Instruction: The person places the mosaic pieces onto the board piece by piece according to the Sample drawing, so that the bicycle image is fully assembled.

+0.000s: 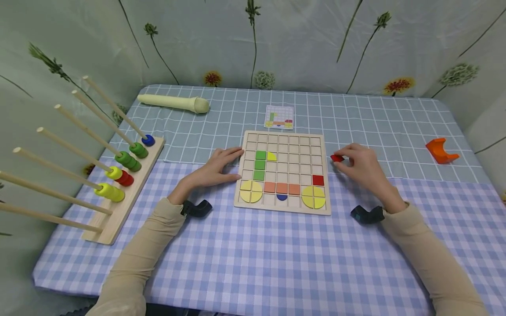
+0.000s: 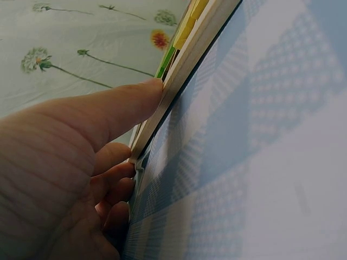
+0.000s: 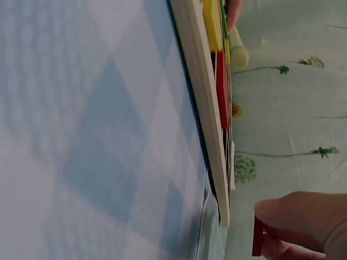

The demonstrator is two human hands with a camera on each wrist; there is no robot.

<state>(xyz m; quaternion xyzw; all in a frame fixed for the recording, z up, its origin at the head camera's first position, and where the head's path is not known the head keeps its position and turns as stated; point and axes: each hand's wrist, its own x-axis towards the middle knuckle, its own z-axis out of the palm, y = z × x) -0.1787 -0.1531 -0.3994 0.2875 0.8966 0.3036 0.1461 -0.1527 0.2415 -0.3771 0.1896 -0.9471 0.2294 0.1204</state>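
In the head view a wooden grid board (image 1: 284,166) lies on the table, partly filled with green, yellow, orange, blue and red pieces. The left hand (image 1: 215,169) touches the board's left edge with thumb and fingertips; the left wrist view shows the thumb (image 2: 127,103) against the wooden rim. Just off the right edge, the right hand (image 1: 359,162) pinches a small red piece (image 1: 337,158) between thumb and fingers, seen edge-on in the right wrist view (image 3: 258,236). A red square (image 1: 318,180) sits in the grid near that side. Above the board lies a pattern card (image 1: 279,117).
To the left stands a wooden peg stacker (image 1: 126,197) with coloured rings and long tilted-looking rods. A pale yellow stick-like object (image 1: 174,103) lies at the back left. An orange curved block (image 1: 440,151) is at the far right. A checked cloth (image 1: 253,259) covers the table.
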